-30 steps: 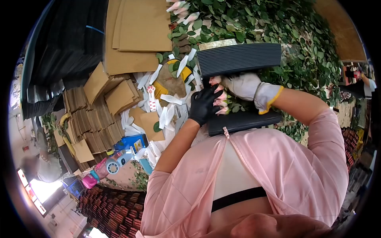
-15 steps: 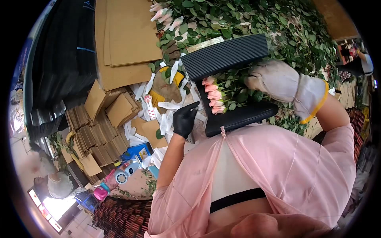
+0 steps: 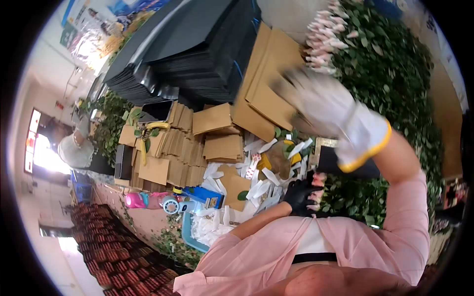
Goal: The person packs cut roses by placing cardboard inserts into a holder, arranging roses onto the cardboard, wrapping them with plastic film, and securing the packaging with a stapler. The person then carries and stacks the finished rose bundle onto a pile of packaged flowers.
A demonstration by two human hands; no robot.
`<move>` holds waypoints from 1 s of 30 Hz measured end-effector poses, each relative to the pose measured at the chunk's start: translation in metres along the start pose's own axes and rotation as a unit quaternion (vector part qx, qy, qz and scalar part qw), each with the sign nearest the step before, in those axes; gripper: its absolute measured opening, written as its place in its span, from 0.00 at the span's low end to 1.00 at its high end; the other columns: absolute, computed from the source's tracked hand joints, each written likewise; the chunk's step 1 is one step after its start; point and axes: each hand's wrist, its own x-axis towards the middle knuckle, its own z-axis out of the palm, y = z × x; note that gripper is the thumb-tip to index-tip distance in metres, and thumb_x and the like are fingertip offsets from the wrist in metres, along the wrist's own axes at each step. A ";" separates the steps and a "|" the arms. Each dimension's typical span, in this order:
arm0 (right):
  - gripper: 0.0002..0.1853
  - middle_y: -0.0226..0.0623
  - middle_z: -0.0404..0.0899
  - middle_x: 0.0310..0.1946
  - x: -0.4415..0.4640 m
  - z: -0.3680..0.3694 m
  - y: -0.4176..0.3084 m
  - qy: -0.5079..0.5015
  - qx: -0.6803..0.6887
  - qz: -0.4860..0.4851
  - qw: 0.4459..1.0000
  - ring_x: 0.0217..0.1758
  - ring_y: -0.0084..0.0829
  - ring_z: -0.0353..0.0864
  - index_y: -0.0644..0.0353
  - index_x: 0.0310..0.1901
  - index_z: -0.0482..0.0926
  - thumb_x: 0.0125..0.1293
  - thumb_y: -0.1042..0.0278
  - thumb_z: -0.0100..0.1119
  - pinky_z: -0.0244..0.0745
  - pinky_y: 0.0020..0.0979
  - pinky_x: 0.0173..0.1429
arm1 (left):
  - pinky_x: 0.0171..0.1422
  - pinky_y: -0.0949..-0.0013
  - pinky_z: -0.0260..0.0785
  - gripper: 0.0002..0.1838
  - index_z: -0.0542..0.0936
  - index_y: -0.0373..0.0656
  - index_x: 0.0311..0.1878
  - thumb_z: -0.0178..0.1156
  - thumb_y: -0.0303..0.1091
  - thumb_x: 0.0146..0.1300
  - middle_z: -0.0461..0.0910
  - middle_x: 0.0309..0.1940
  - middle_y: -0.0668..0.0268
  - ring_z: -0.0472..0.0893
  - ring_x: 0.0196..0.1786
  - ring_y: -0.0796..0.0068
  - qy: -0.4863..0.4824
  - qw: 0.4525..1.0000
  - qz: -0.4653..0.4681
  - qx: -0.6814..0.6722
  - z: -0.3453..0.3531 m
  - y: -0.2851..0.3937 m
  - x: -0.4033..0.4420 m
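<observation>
My left hand (image 3: 299, 196), in a black glove, reaches to a short row of pink roses (image 3: 317, 191) in front of my chest. Its fingers are stretched out against the flower heads; the tips are partly lost against dark material. The leafy stems (image 3: 348, 197) run off to the right, beside a dark ridged holder (image 3: 348, 163). My right hand (image 3: 316, 101) wears a pale glove with a yellow cuff edge and is blurred by motion. It is raised over the brown cardboard sheets (image 3: 266, 84), fingers and thumb apart, with nothing visible in it.
Many pink roses with white sleeves (image 3: 323, 42) lie at the back beside piled foliage (image 3: 390, 84). Black sheets (image 3: 197, 59) are stacked at back left, near folded cardboard pieces (image 3: 182, 153). White sleeves (image 3: 256, 190), a blue box (image 3: 205, 196) and a blue basin (image 3: 190, 237) lie left.
My right hand has left the rose stems and swung up and left over the cardboard. My left hand has come to the rose heads. The view has turned leftward.
</observation>
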 end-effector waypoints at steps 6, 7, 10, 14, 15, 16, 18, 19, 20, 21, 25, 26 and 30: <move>0.28 0.48 0.76 0.50 0.164 -0.060 -0.028 0.165 -0.025 -0.071 0.983 0.54 0.42 0.77 0.59 0.58 0.69 0.54 0.66 0.63 0.73 0.38 0.55 | 0.39 0.61 0.70 0.26 0.75 0.59 0.54 0.62 0.47 0.47 0.77 0.47 0.69 0.79 0.35 0.63 0.131 0.805 0.190 0.546 0.004 0.021 -0.011; 0.24 0.48 0.77 0.47 0.163 -0.068 -0.032 0.111 -0.048 -0.064 0.991 0.51 0.41 0.79 0.60 0.54 0.71 0.54 0.67 0.62 0.75 0.37 0.52 | 0.39 0.61 0.70 0.26 0.75 0.59 0.54 0.62 0.47 0.47 0.77 0.47 0.69 0.79 0.35 0.63 0.131 0.808 0.186 0.544 0.002 0.021 -0.012; 0.15 0.50 0.82 0.40 0.146 -0.076 -0.049 -0.084 -0.106 -0.035 0.990 0.44 0.41 0.83 0.64 0.44 0.77 0.54 0.70 0.57 0.81 0.32 0.44 | 0.41 0.67 0.70 0.21 0.74 0.56 0.55 0.59 0.39 0.56 0.77 0.43 0.72 0.78 0.36 0.73 0.006 0.961 0.049 0.272 -0.004 0.007 -0.009; 0.19 0.43 0.78 0.43 -0.036 -0.059 -0.054 0.095 -0.151 -0.021 0.984 0.48 0.40 0.78 0.58 0.50 0.75 0.54 0.67 0.53 0.74 0.36 0.47 | 0.63 0.62 0.64 0.24 0.68 0.38 0.63 0.51 0.41 0.68 0.74 0.56 0.61 0.74 0.57 0.66 -0.037 0.997 0.059 -0.018 -0.020 0.078 -0.050; 0.19 0.41 0.77 0.44 -0.075 -0.060 -0.063 0.045 -0.168 -0.003 0.985 0.49 0.39 0.77 0.58 0.50 0.74 0.55 0.66 0.52 0.74 0.36 0.47 | 0.59 0.66 0.66 0.19 0.70 0.37 0.58 0.51 0.36 0.67 0.75 0.52 0.61 0.74 0.54 0.70 -0.021 0.977 -0.003 -0.211 -0.017 0.097 -0.052; 0.19 0.39 0.76 0.44 -0.114 -0.060 -0.071 -0.004 -0.185 0.013 0.983 0.49 0.38 0.76 0.58 0.50 0.74 0.55 0.66 0.51 0.73 0.35 0.46 | 0.55 0.70 0.68 0.15 0.72 0.36 0.54 0.50 0.31 0.66 0.76 0.48 0.61 0.74 0.50 0.74 0.016 0.915 -0.054 -0.399 -0.014 0.116 -0.053; 0.15 0.37 0.77 0.40 -0.185 -0.013 -0.079 -0.094 -0.123 0.058 0.986 0.46 0.36 0.77 0.59 0.46 0.75 0.56 0.66 0.53 0.74 0.34 0.39 | 0.48 0.73 0.70 0.14 0.76 0.33 0.48 0.52 0.33 0.66 0.79 0.39 0.61 0.77 0.40 0.75 0.005 0.969 -0.062 -0.241 -0.006 0.128 -0.047; 0.16 0.37 0.77 0.39 -0.212 0.005 -0.080 -0.116 -0.066 0.072 0.988 0.44 0.37 0.78 0.59 0.46 0.75 0.56 0.66 0.53 0.75 0.35 0.39 | 0.47 0.73 0.70 0.15 0.78 0.33 0.46 0.53 0.36 0.67 0.80 0.35 0.63 0.78 0.37 0.75 0.071 0.975 -0.119 -0.174 -0.004 0.112 -0.042; 0.16 0.38 0.78 0.38 -0.217 0.003 -0.079 -0.256 0.018 0.102 0.961 0.42 0.39 0.79 0.59 0.47 0.74 0.57 0.66 0.54 0.75 0.37 0.39 | 0.44 0.72 0.71 0.18 0.79 0.34 0.44 0.55 0.42 0.66 0.81 0.32 0.63 0.79 0.38 0.76 0.098 0.972 -0.199 -0.079 -0.003 0.077 -0.029; 0.17 0.40 0.78 0.37 -0.218 0.004 -0.074 -0.387 0.105 0.126 0.907 0.41 0.41 0.80 0.60 0.48 0.74 0.57 0.67 0.55 0.76 0.39 0.40 | 0.44 0.72 0.71 0.18 0.79 0.34 0.44 0.55 0.42 0.66 0.81 0.32 0.63 0.79 0.38 0.76 0.090 0.972 -0.204 -0.072 -0.003 0.037 -0.024; 0.26 0.43 0.76 0.45 -0.221 0.091 -0.061 -0.161 0.236 0.099 0.953 0.46 0.46 0.78 0.57 0.56 0.69 0.55 0.61 0.60 0.74 0.43 0.52 | 0.43 0.65 0.71 0.23 0.81 0.38 0.43 0.57 0.51 0.63 0.82 0.34 0.56 0.81 0.36 0.65 0.007 0.927 -0.279 0.251 0.001 0.021 -0.012; 0.27 0.45 0.73 0.48 -0.231 0.116 -0.060 -0.141 0.183 0.041 0.972 0.51 0.47 0.75 0.57 0.57 0.68 0.55 0.61 0.60 0.71 0.44 0.56 | 0.47 0.63 0.71 0.24 0.81 0.39 0.46 0.58 0.52 0.62 0.83 0.37 0.54 0.81 0.37 0.59 -0.072 0.833 -0.318 0.448 0.001 0.045 -0.010; 0.29 0.48 0.65 0.60 -0.238 0.150 -0.067 -0.211 0.151 0.020 0.966 0.64 0.48 0.63 0.58 0.58 0.69 0.54 0.59 0.60 0.63 0.45 0.64 | 0.63 0.55 0.61 0.34 0.72 0.43 0.59 0.64 0.52 0.50 0.71 0.58 0.50 0.70 0.59 0.50 0.021 0.884 0.029 0.466 -0.003 0.071 -0.004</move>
